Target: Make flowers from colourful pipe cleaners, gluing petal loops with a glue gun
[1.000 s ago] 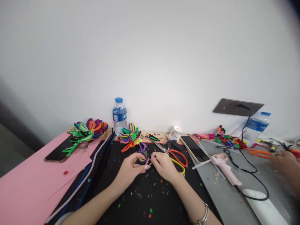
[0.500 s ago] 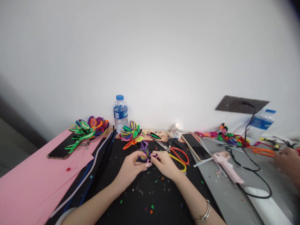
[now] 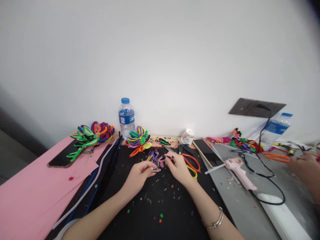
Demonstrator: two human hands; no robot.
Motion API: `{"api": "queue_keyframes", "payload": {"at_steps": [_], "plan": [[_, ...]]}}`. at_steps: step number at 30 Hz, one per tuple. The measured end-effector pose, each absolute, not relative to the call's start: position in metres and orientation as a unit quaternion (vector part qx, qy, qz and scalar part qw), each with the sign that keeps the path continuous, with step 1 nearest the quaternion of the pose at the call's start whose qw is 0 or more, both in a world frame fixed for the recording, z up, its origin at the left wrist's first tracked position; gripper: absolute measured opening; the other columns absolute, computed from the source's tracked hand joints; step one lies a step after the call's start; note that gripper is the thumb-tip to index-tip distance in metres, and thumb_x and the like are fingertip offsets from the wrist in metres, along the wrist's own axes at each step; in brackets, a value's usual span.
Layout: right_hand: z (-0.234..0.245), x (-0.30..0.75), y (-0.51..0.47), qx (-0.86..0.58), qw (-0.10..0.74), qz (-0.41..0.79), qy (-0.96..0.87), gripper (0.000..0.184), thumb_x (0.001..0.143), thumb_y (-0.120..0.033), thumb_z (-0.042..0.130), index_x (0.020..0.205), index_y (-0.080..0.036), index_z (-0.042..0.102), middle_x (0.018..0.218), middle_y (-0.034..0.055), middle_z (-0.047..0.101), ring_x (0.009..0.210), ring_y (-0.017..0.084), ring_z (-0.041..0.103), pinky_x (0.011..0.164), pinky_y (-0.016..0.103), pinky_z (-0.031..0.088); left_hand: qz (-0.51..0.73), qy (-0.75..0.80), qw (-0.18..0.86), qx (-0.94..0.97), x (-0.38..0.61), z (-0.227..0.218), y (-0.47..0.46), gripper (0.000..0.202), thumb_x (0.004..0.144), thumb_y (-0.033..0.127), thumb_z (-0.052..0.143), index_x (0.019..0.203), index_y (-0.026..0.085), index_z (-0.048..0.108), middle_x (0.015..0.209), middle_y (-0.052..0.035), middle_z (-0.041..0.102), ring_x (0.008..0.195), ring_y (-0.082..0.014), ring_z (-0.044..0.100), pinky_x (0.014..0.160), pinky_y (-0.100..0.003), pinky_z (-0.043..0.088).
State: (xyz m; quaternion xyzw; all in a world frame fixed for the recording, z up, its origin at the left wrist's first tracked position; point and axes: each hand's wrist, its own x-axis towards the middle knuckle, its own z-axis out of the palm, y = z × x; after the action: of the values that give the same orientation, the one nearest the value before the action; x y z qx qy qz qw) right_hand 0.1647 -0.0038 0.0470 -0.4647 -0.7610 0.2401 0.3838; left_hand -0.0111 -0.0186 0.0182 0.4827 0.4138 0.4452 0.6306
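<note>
Your left hand (image 3: 140,174) pinches the multicoloured pipe-cleaner piece (image 3: 155,160) over the black mat (image 3: 140,216), near its far edge; your right hand (image 3: 178,167) grips the pink-and-black loop (image 3: 169,156) at the piece's right side.

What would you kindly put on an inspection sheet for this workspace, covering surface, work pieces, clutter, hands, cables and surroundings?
Surface: black mat, pink sheet at left, gray surface at right.
Job's things: colorful pipe-cleaner piece, pink strip beside it.
Clutter: scissors, phone, small scraps.
Grip: left hand pinches the piece's near side; right hand pinches the strip.
Cables: black cord loops from the glue gun; a plug sits in the wall socket.
Surroundings: pale wall; another person's hand at far right.
</note>
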Motion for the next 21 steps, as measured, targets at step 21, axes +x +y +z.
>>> {"api": "queue_keyframes", "payload": {"at_steps": [21], "plan": [[0.0452, 0.1654, -0.0025, -0.466, 0.350, 0.222, -0.782, 0.026, 0.088, -0.019, 0.043, 0.064, -0.017, 0.052, 0.058, -0.0027, 0.056, 0.053, 0.011, 0.049, 0.054, 0.021, 0.034, 0.438, 0.402, 0.658, 0.461, -0.0087, 0.0219, -0.0199, 0.032, 0.071, 0.033, 0.066, 0.075, 0.022, 0.035, 0.078, 0.0010, 0.069, 0.079, -0.0204, 0.070, 0.070, -0.029, 0.051]]}}
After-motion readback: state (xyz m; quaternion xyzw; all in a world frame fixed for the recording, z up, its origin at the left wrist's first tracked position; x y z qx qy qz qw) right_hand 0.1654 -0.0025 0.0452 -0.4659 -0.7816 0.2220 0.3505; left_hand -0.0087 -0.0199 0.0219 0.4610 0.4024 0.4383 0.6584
